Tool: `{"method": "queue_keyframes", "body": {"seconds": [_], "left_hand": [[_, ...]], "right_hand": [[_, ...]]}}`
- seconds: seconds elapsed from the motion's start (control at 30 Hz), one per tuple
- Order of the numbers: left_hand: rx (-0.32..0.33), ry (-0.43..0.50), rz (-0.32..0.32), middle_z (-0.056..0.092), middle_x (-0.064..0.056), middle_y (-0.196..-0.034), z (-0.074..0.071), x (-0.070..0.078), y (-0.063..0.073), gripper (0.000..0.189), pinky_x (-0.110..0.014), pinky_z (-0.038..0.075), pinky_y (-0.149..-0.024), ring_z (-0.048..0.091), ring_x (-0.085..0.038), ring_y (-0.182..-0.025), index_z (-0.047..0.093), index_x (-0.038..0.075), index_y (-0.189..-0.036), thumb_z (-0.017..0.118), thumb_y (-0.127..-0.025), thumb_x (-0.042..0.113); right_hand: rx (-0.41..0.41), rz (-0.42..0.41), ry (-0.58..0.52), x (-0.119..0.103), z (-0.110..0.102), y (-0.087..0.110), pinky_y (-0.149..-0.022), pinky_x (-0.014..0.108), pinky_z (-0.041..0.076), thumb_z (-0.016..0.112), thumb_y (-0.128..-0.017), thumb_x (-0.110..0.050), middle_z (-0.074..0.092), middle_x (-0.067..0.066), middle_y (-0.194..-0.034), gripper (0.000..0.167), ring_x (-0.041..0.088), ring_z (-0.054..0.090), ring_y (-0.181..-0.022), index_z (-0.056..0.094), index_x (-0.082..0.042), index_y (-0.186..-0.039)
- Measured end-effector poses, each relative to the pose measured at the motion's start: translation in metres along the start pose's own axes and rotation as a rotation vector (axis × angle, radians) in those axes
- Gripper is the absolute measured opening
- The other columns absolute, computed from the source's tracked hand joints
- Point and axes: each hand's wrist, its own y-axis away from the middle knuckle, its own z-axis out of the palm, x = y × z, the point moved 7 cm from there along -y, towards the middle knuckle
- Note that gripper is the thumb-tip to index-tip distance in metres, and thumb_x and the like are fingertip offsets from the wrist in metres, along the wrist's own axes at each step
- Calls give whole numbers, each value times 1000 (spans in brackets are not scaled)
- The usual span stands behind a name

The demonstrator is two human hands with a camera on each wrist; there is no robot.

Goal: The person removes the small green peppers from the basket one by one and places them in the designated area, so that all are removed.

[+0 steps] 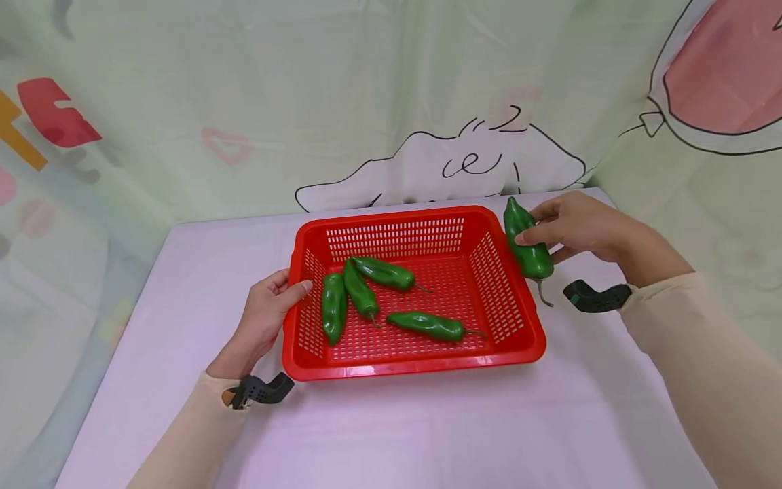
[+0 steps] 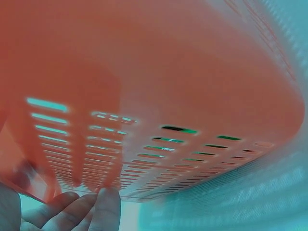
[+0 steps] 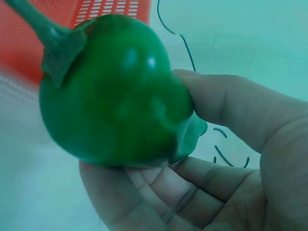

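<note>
Red perforated plastic basket point(image 1: 415, 370), with a pale tabletop point(image 1: 391, 435) around it. On the basket's floor lie four green peppers point(image 1: 427, 326): three toward its left side, one near its front wall. The left hand point(image 1: 269, 309) is clamped on the basket's left rim, thumb over the edge. At the basket's right rim, the right hand point(image 1: 580, 227) pinches another green pepper point(image 1: 527, 248) between thumb and fingers.
</note>
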Motion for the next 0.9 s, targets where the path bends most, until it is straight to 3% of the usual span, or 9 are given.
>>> {"method": "queue_keyframes", "body": {"seconds": [0.2, 0.57, 0.9], "left_hand": [[2, 7, -3, 67, -20, -134, -1, 0, 0, 54, -37, 64, -85, 75, -30, -107, 51, 6, -151, 67, -103, 26], [-1, 6, 2, 67, -22, -132, -1, 0, -1, 51, -35, 64, -83, 76, -28, -104, 50, 4, -151, 64, -104, 22], [12, 15, -11, 69, -19, -132, -1, -1, -1, 52, -37, 64, -85, 76, -29, -105, 52, 6, -150, 67, -103, 25]], "right_hand": [[-9, 9, -4, 12, -3, 1, -82, 49, 65, 69, -101, -26, 66, 24, -118, 63, 22, 72, -89, 46, 18, -140], [-25, 35, 19, 39, -1, -5, -84, 52, 65, 66, -103, -28, 63, 30, -123, 68, 27, 70, -94, 40, 21, -143], [-43, 52, -23, 55, 8, -15, -85, 48, 65, 68, -101, -27, 68, 20, -115, 64, 24, 70, -92, 45, 18, -140]]}}
